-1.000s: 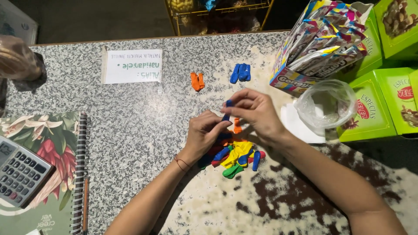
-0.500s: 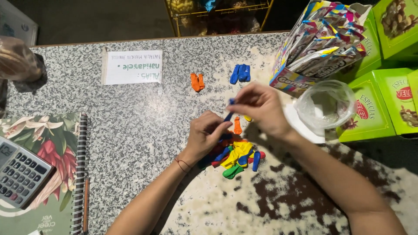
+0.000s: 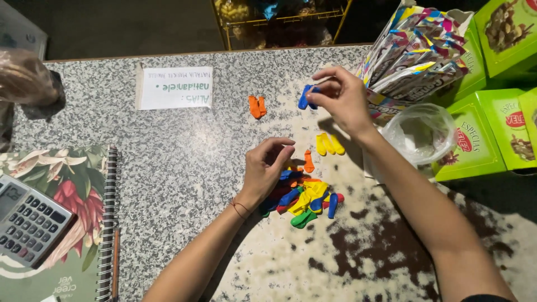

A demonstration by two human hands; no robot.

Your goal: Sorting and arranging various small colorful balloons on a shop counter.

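A heap of small uninflated balloons (image 3: 305,196) in blue, yellow, red and green lies on the granite counter (image 3: 184,168). My left hand (image 3: 268,168) rests on the heap's left edge, fingers curled over it. My right hand (image 3: 341,98) is raised farther back and pinches a blue balloon beside the blue balloons (image 3: 306,96) lying there. Sorted apart lie two orange balloons (image 3: 257,106), a yellow group (image 3: 329,144) and a single orange one (image 3: 309,161).
A clear plastic bag (image 3: 422,134) lies right of my right arm. Green boxes (image 3: 492,128) and a box of colourful packets (image 3: 417,50) stand at the right. A paper note (image 3: 174,88), a floral spiral notebook (image 3: 72,223) and a calculator (image 3: 28,221) lie at the left.
My right hand has moved from the heap back and to the right, up to the blue balloons. Yellow balloons now lie uncovered. My left hand has stayed at the heap.
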